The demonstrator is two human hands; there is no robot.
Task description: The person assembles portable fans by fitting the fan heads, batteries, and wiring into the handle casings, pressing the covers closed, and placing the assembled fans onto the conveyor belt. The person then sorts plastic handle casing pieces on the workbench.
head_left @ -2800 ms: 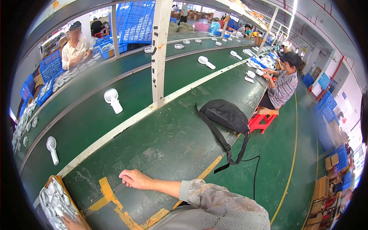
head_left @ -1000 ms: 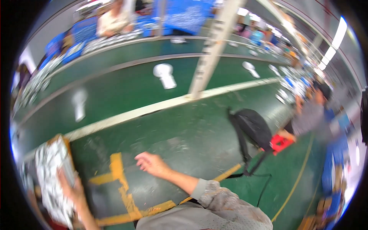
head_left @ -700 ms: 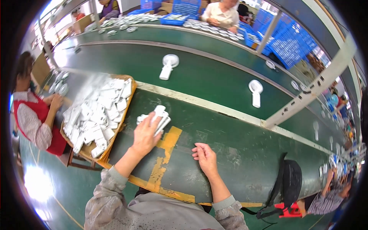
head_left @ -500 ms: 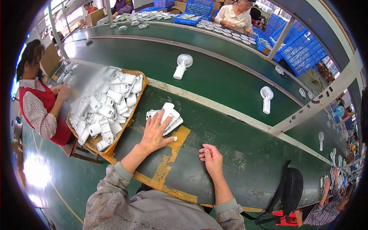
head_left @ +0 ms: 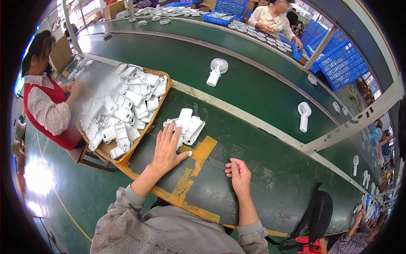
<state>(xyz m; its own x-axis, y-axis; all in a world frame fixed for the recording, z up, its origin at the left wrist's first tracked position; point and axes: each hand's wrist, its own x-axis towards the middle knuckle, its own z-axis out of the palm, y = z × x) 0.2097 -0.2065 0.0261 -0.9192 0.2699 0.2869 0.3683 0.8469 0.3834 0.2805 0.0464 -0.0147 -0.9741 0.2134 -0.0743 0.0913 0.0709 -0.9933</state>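
A small stack of white plastic housing shells [head_left: 193, 129] lies on the dark green bench in front of me. My left hand [head_left: 166, 149] is open, its fingers stretched out and touching the near left side of the stack. White wrapping covers the tip of its thumb. To the right, my right hand [head_left: 240, 175] rests at the bench with its fingers loosely curled and the thumb against them; nothing shows in it. Beyond my left hand stands a shallow carton [head_left: 165, 94] heaped with many similar white shells [head_left: 134, 98].
White handheld fans [head_left: 219, 67] lie on the green conveyor [head_left: 258, 89] past a pale rail. A black bag [head_left: 321, 211] sits at the bench's right. One co-worker in a red vest [head_left: 46, 95] works at left, another across the belt near blue crates [head_left: 340, 63]. A slanted post [head_left: 351, 122] rises at right.
My left hand's fingers have slid off the top of the shells toward their left side, leaving more of the stack visible. My right hand stays curled. The view has shifted slightly.
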